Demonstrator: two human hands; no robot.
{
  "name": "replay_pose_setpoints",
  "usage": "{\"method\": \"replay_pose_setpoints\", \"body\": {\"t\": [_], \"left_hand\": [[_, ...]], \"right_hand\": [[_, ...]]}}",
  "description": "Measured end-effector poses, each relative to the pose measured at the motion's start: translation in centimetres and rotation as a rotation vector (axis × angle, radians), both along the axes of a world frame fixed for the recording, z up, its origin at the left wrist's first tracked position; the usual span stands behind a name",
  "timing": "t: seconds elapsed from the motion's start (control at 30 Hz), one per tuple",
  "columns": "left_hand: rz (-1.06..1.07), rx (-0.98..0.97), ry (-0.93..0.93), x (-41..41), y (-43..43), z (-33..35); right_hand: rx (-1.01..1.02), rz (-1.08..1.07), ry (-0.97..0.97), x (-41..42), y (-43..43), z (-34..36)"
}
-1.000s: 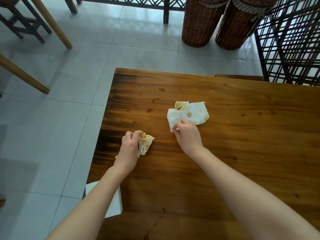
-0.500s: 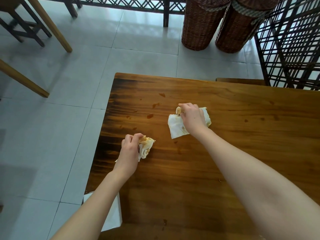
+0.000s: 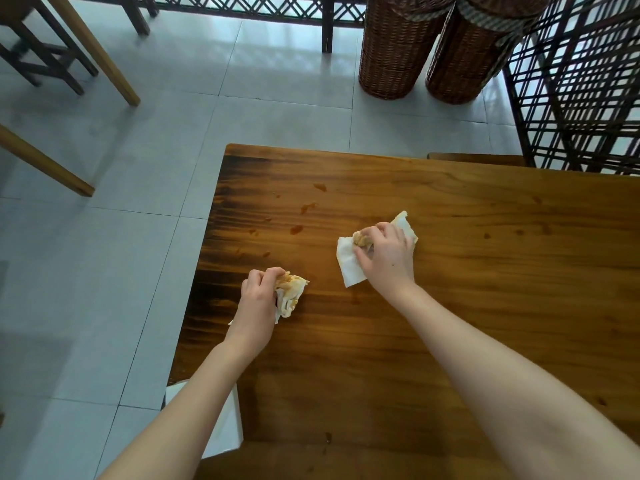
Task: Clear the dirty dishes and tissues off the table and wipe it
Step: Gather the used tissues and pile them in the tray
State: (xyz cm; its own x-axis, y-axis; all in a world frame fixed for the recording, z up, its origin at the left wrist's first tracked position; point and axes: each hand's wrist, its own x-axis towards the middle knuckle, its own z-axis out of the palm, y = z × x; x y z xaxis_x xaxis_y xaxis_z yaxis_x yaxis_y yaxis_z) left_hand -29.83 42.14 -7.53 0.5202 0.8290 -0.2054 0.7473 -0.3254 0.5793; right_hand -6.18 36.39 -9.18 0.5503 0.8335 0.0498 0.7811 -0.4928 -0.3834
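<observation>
On the dark wooden table (image 3: 450,306) my left hand (image 3: 258,299) grips a crumpled, orange-stained tissue (image 3: 289,296) near the left edge. My right hand (image 3: 386,254) lies on a second white stained tissue (image 3: 348,265) further in, its fingers curled and bunching the paper's far part together. Small brown sauce spots (image 3: 296,229) dot the wood beyond and between the two tissues.
A white bin or bag (image 3: 225,420) stands on the tiled floor under the table's left edge. Two wicker baskets (image 3: 394,53) and a dark lattice screen (image 3: 581,84) stand beyond the table. Wooden chair legs (image 3: 97,53) are at far left.
My right hand moved from the tissue's near corner onto its far part and is pulling it together, so the tissue looks smaller. My left hand kept its tissue in place.
</observation>
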Motion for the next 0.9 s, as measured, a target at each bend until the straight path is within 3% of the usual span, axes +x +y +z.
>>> {"method": "replay_pose_setpoints", "body": {"t": [0.27,0.5,0.9], "left_hand": [[0.01,-0.01,0.006,0.1,-0.3,-0.1],[0.018,-0.022,-0.012,0.3,-0.6,0.1],[-0.077,-0.01,-0.011,2.5,-1.9,1.6]], "right_hand": [[-0.25,-0.088,0.176,-1.3,0.3,-0.5],[-0.003,-0.053,0.159,-0.2,-0.1,-0.4],[-0.022,-0.002,0.148,0.2,-3.5,1.6]]}}
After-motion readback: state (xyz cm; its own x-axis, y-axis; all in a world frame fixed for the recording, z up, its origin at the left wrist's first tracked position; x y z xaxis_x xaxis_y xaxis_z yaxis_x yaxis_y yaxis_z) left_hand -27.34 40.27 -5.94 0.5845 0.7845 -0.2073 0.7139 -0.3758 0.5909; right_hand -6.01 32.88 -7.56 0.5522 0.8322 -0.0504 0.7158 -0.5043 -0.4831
